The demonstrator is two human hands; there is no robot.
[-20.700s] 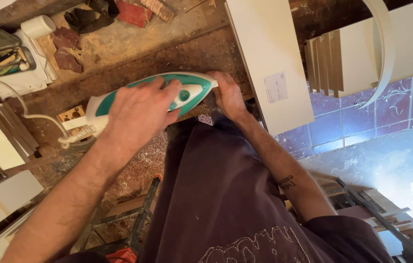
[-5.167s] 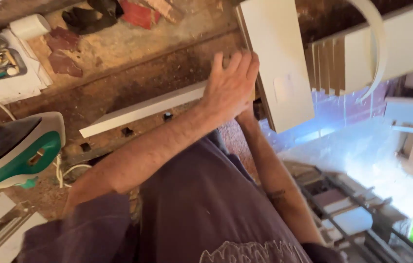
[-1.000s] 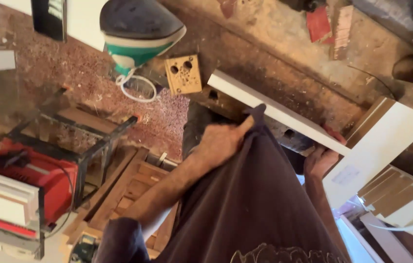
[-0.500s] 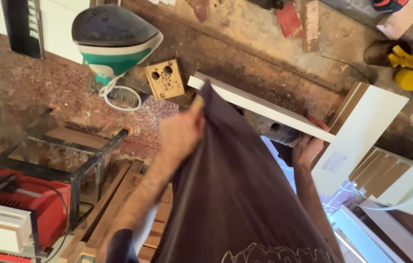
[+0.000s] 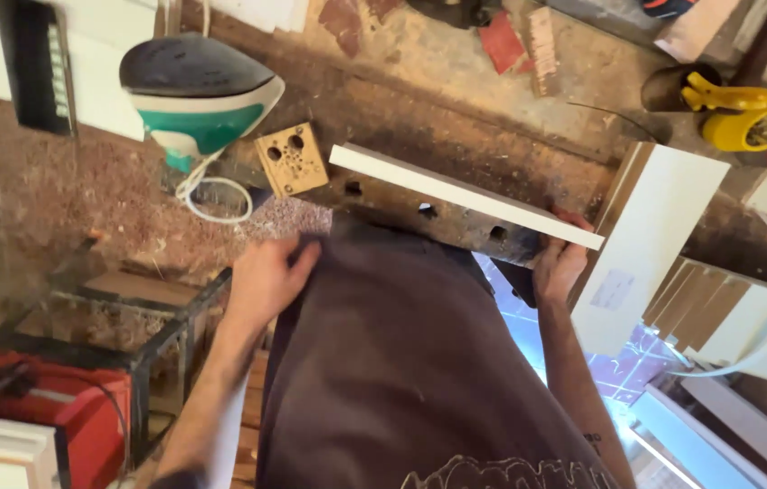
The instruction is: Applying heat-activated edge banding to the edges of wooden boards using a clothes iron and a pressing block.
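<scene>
Against the desk (image 5: 492, 81) edge, my right hand (image 5: 557, 270) now grips the white board (image 5: 465, 195)'s end alone; my left hand (image 5: 261, 281) has dropped off it, fingers loose at my shirt (image 5: 401, 362).

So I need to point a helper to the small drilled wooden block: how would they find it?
Start at the green and white clothes iron standing on the dusty workbench. Just right of its base lies the small block: a tan square with several round holes, beside the long white board's end.

Left hand (image 5: 261, 276) curled loosely at the waist; right hand (image 5: 560, 267) raised, fingers gripping.
</scene>
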